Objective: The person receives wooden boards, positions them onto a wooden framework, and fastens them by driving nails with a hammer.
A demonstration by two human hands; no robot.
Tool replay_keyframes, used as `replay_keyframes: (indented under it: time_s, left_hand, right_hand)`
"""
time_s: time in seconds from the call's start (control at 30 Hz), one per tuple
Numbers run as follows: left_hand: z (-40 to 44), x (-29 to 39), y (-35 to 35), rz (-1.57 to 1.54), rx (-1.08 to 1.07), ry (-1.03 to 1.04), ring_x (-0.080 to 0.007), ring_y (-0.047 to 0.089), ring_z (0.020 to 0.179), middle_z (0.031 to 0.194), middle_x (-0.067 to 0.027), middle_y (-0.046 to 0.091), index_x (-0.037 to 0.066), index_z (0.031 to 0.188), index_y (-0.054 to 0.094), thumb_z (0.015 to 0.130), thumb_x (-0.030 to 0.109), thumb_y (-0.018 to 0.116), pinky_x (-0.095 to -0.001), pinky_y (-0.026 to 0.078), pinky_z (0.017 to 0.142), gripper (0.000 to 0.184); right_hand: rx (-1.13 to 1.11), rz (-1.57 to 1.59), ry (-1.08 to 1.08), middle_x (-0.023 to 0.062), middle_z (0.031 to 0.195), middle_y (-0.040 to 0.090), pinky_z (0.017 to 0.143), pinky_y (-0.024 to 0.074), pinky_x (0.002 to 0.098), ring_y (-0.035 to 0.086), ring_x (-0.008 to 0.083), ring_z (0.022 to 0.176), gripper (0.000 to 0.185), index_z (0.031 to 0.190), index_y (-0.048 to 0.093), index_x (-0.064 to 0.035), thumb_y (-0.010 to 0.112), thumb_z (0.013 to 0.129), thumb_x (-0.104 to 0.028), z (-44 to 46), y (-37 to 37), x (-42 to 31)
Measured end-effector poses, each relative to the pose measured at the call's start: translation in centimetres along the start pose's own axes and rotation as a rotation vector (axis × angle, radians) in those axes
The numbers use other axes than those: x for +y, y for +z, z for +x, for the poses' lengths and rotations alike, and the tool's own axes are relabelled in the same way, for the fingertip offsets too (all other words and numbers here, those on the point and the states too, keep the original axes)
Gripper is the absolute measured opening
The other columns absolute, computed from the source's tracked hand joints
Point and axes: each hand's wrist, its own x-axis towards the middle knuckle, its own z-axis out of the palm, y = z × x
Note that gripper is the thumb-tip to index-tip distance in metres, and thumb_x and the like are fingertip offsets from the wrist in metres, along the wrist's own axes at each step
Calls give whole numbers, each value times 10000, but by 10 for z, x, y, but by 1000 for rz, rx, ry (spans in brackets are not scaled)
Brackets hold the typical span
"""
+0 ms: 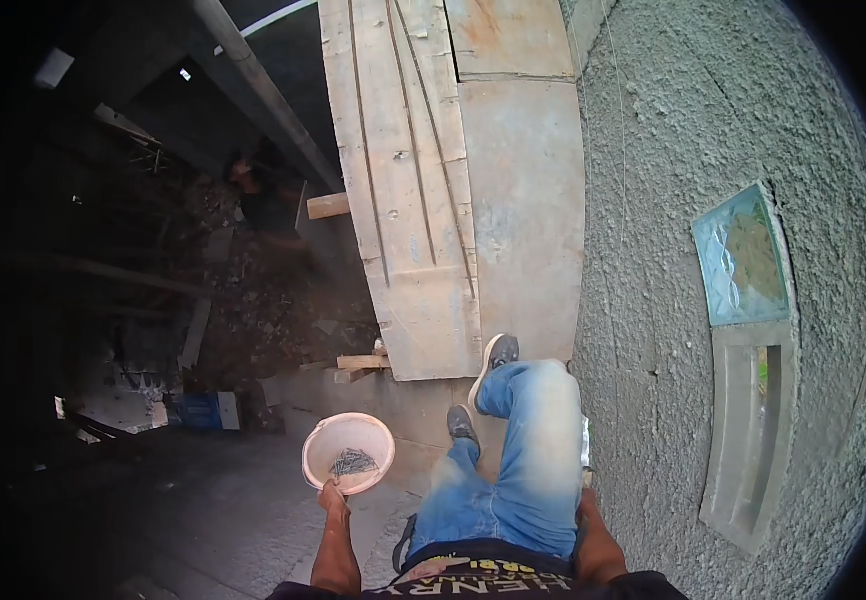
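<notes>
My left hand (332, 493) grips the near rim of a pale pink bucket (315, 440), held out to the left of my legs. A small heap of grey nails (353, 462) lies at the bottom of the bucket. My right hand (587, 497) hangs beside my right thigh, close to the rough wall. My leg hides most of its fingers, so what it holds, if anything, does not show. A small whitish thing (586, 442) shows just above that hand; I cannot make out what it is.
Long boards (408, 180) and a grey panel (528, 200) form a raised walkway ahead; one shoe (501, 352) is at its near end. A rough plastered wall (643, 300) with a glass block (743, 255) stands right. Left, a person (258, 195) is among rubble in a dark lower area.
</notes>
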Motion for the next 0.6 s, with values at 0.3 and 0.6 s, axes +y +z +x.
replay_keyframes:
  time_s: [0.3,0.6]
  left_hand:
    - [-17,36,53,-110,-77,-139,-266,680,866,1029,-102,651,-7,1132,638,714,79,645,-390,582,758,427]
    - [-73,135,243,-321,-471,1,-276,663,946,1066,-145,648,-86,1149,593,725,-4,636,-366,535,865,434]
  right_hand:
    - [-17,-25,-217,280,982,709,779,540,468,712,374,940,515,1019,668,131,756,769,-311,6,-5,-109]
    - [-11,-32,-475,276,965,711,759,538,478,720,359,913,468,1008,671,122,734,784,-284,65,-7,-198]
